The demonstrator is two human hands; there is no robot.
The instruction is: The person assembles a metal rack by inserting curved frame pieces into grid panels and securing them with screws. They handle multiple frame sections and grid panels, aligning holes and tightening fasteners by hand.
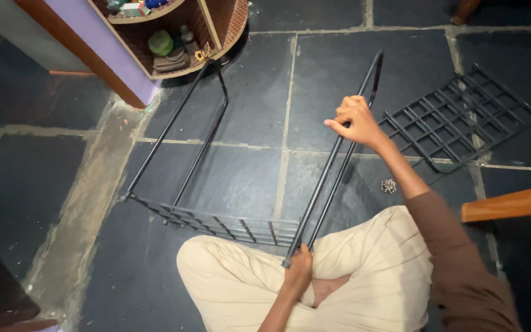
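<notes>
- The person is sitting cross-legged on the dark stone floor (247, 110), in cream trousers (364, 276) and a brown sleeve (456, 246).
- The left hand (298, 272) is closing its grip around the near end of a black metal U-shaped side frame (333, 172), just above the lap, fingers wrapped tight on the tube.
- The right hand (356, 122) is reaching further up the same frame, its grip pinching the 2 thin tubes with the fingers curled over them and the thumb pointing left.
- This frame is slanting up and away from the lap, its rounded top lying farthest from the person.
- A black wire shelf (228, 226) is lying across in front of the knees, joining the held frame to a second U-shaped frame (182, 135) on the left.
- A small heap of screws (389, 185) is lying on the floor just right of the held frame.
- A loose black grid panel (456, 120) is lying flat further right, apart from the hands.
- A wooden corner shelf unit (173, 43) holding small items is standing at the far left, touching the second frame's top.
- An orange wooden piece (511, 203) is sticking in from the right edge.
</notes>
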